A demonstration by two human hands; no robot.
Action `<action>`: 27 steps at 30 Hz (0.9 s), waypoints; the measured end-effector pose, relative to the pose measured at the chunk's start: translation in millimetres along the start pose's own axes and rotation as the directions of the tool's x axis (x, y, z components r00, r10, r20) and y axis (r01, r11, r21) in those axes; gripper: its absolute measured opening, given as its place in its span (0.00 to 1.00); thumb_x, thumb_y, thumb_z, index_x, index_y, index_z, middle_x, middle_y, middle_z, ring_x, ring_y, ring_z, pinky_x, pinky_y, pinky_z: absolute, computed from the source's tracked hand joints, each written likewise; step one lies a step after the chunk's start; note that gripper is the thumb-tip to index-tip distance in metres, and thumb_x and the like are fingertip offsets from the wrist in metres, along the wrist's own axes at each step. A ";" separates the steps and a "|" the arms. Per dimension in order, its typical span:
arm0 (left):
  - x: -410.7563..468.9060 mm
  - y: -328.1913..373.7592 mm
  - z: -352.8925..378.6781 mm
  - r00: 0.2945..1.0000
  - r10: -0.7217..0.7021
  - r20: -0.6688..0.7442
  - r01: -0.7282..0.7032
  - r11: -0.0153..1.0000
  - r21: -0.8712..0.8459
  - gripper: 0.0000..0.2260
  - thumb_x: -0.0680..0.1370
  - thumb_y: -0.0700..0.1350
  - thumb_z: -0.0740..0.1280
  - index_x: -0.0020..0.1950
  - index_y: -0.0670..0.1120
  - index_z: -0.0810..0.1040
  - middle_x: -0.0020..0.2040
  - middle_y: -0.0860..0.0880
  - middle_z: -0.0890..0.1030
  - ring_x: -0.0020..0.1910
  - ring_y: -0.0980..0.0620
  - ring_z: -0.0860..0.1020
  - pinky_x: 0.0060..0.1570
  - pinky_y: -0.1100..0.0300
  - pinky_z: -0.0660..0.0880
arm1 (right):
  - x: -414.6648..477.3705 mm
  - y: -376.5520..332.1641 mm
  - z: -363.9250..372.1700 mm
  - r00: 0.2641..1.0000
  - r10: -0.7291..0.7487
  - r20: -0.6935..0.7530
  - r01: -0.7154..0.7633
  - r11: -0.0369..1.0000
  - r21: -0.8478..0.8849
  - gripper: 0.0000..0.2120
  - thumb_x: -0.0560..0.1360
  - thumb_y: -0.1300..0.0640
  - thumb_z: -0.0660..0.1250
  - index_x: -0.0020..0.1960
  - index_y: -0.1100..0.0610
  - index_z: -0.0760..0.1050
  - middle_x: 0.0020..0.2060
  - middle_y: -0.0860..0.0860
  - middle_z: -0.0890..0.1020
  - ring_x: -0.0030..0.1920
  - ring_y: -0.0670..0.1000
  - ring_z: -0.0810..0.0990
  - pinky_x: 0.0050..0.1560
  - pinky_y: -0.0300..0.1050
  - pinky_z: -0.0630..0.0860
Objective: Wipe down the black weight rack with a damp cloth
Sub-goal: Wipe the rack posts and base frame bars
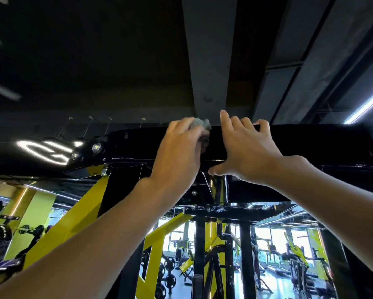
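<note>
Ceiling (95,50): dark, fills the upper half of the view. A grey concrete beam (209,50) runs down its middle and a lit strip lamp (364,106) sits at the right edge.

Rack (310,145): glossy black. Its top crossbeam spans the view from left to right at mid-height, seen from below. Black uprights (199,255) drop from it in the lower centre. The left part of the crossbeam mirrors a bright light shape (45,151).

Braces (73,214): yellow, slanting up from the lower left to meet the underside of the crossbeam. A second yellow brace stands further right, behind the uprights.

Gym floor (276,277): seen through the rack at the bottom, with bright windows (276,238), yellow-and-black machines and round weight plates (170,279). Detail there is small and blurred.

Arms: two bare forearms reach up from the bottom corners towards the middle of the crossbeam.

Right hand (246,147): fingers spread apart and laid flat on the front face of the crossbeam. The fingertips reach its top edge and the thumb is stretched out along its lower edge. It holds nothing.

Left hand (177,154): just beside the right hand, back towards the camera, fingers curled and clamped round the cloth, pressing it to the crossbeam.

Cloth (199,123): grey, bunched, mostly hidden in the left hand. A tuft shows above the fingers at the top edge of the crossbeam, between the two hands. Whether it is damp cannot be told.

Bolts (96,147): shiny heads on the left part of the crossbeam, next to the mirrored light.
</note>
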State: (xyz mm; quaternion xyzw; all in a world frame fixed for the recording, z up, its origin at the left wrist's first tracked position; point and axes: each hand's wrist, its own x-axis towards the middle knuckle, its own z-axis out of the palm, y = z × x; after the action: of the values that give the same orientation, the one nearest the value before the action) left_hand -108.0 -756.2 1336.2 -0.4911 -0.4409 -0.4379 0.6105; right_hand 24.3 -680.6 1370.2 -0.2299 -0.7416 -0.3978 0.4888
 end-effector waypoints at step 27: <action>1.3 -22.4 -9.9 0.992 -0.108 -0.060 0.109 0.994 0.010 0.12 0.80 0.39 0.63 0.63 0.46 0.79 0.64 0.49 0.77 0.65 0.50 0.70 0.59 0.65 0.64 | 16.7 -31.3 1.1 0.999 -0.040 -0.003 0.040 0.998 0.055 0.62 0.65 0.31 0.72 0.79 0.61 0.39 0.71 0.53 0.67 0.71 0.56 0.65 0.74 0.56 0.55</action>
State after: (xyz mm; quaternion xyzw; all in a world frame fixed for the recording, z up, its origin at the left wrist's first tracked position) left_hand -128.3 -769.1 1341.0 -0.4492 -0.4517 -0.4816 0.6019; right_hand -6.1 -698.6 1373.7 -0.2010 -0.7564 -0.3871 0.4874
